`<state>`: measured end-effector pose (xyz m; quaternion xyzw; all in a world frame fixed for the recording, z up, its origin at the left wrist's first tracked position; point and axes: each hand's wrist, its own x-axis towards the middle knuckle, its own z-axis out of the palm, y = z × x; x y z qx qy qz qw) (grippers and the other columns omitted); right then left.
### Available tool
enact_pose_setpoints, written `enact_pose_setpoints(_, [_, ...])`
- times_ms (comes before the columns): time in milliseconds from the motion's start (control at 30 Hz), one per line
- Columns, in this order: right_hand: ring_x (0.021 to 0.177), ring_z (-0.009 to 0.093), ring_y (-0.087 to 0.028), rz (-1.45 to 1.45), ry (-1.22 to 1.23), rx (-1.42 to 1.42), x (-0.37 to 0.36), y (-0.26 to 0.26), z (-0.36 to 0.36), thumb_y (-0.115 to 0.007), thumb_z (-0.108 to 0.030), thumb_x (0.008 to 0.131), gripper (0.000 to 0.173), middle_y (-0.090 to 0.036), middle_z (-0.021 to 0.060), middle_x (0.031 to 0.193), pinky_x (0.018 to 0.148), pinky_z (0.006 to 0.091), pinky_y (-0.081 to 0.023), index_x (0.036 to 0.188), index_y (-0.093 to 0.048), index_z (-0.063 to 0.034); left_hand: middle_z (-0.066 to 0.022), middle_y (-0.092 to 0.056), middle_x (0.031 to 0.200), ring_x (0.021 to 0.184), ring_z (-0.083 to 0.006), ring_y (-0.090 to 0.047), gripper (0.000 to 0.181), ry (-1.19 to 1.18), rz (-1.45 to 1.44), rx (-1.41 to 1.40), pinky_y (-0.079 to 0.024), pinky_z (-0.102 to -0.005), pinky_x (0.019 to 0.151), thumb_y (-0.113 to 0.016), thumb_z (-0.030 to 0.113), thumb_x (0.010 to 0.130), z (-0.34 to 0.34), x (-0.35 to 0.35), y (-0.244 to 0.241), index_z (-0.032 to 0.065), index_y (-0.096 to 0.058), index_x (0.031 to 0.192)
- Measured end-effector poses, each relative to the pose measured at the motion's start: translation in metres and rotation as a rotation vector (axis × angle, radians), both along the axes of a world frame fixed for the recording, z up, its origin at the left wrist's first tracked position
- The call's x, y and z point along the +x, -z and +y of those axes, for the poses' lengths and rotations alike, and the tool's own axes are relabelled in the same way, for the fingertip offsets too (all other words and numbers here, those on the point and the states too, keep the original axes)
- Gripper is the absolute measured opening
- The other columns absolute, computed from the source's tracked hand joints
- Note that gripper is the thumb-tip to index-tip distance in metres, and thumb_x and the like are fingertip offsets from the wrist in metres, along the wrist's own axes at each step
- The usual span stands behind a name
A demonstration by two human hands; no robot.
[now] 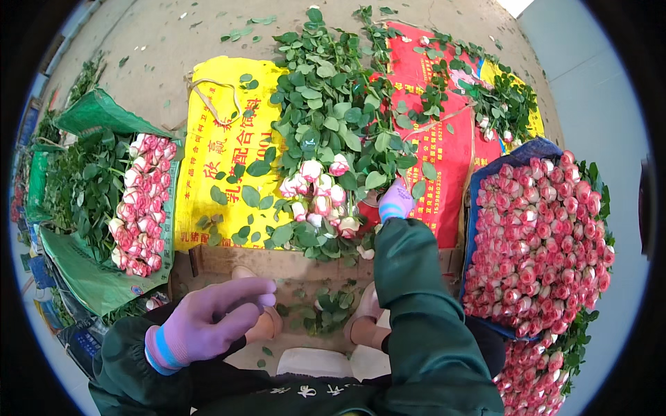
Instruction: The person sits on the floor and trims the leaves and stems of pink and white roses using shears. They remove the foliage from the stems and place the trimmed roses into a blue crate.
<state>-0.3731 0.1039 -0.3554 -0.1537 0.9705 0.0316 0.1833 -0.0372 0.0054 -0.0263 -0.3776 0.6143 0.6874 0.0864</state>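
My left hand (210, 323), in a purple knit glove with a blue cuff band, hovers above my lap, its fingers apart and holding nothing. My right hand (396, 202), gloved the same way, reaches into the right side of a heap of leafy rose stems (333, 109). Leaves and the back of the hand hide its fingertips, so whether it grips a stem does not show. White and pink rose heads (320, 193) cluster at the near end of the heap. Beneath lie a yellow printed sack (208, 171) and a red printed sack (442, 203).
Bundled roses (143, 208) lie on a green woven sack (99, 281) at left. A large mass of pink-and-white roses (536, 244), wrapped in blue cloth, stands at right. A wooden board edge (250, 262) runs before my feet. Leaves litter the floor (156, 47).
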Motion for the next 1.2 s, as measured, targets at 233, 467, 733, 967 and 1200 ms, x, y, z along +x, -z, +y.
enact_pose_setpoints(233, [0.095, 0.026, -0.061, -0.361, 0.264, -0.310, -0.048, -0.042, 0.034, -0.078, -0.020, 0.060, 0.045, -0.062, 0.0139, 0.106, 0.080, 0.0346, -0.048, 0.100, -0.064, -0.0053, -0.0053, -0.064, 0.096, 0.084, -0.0093, -0.058, 0.028, 0.131, 0.158, -0.190, -0.047, -0.0253, 0.075, -0.054, 0.012, 0.087, 0.013, 0.010, -0.006, 0.0025, -0.055, 0.113])
enact_pose_setpoints(467, [0.065, 0.021, -0.061, -1.365, 0.723, -1.378, 0.023, -0.194, 0.065, -0.055, -0.013, 0.082, 0.019, -0.062, 0.0119, 0.078, 0.054, 0.0317, -0.052, 0.096, -0.059, -0.0017, -0.0035, -0.063, 0.091, 0.081, -0.0112, -0.058, 0.030, 0.222, 0.285, -0.185, -0.047, -0.0242, 0.072, -0.052, 0.024, 0.089, 0.037, 0.015, 0.031, 0.0030, -0.056, 0.111])
enact_pose_setpoints(733, [0.082, 0.010, -0.055, -0.820, 0.110, -1.357, 0.216, -0.230, 0.106, -0.060, -0.007, 0.081, 0.025, -0.063, 0.0057, 0.095, 0.075, 0.0245, -0.045, 0.103, -0.058, 0.0045, -0.0038, -0.051, 0.076, 0.067, -0.0104, -0.052, 0.032, 0.213, 0.066, 0.227, -0.041, -0.0273, 0.053, -0.053, 0.025, 0.090, 0.078, -0.001, 0.060, 0.0051, -0.051, 0.115])
enact_pose_setpoints(967, [0.078, 0.011, -0.057, -0.666, 0.103, -1.174, 0.222, -0.209, 0.125, -0.059, -0.012, 0.084, 0.026, -0.064, 0.0076, 0.091, 0.069, 0.0248, -0.045, 0.102, -0.059, 0.0069, -0.0071, -0.063, 0.077, 0.064, -0.0125, -0.059, 0.028, 0.000, 0.268, 0.483, -0.049, -0.0237, 0.059, -0.056, 0.027, 0.087, 0.107, 0.028, 0.126, 0.0024, -0.061, 0.100])
enact_pose_setpoints(1200, [0.075, 0.015, -0.061, -0.725, 0.262, -1.519, 0.201, -0.281, 0.157, -0.053, -0.011, 0.087, 0.024, -0.064, 0.0093, 0.095, 0.064, 0.0235, -0.047, 0.106, -0.057, 0.0040, -0.0146, -0.064, 0.083, 0.061, -0.0171, -0.062, 0.033, -0.249, 0.317, 0.468, -0.050, -0.0266, 0.052, -0.055, 0.023, 0.087, 0.108, 0.069, 0.105, -0.0015, -0.053, 0.108])
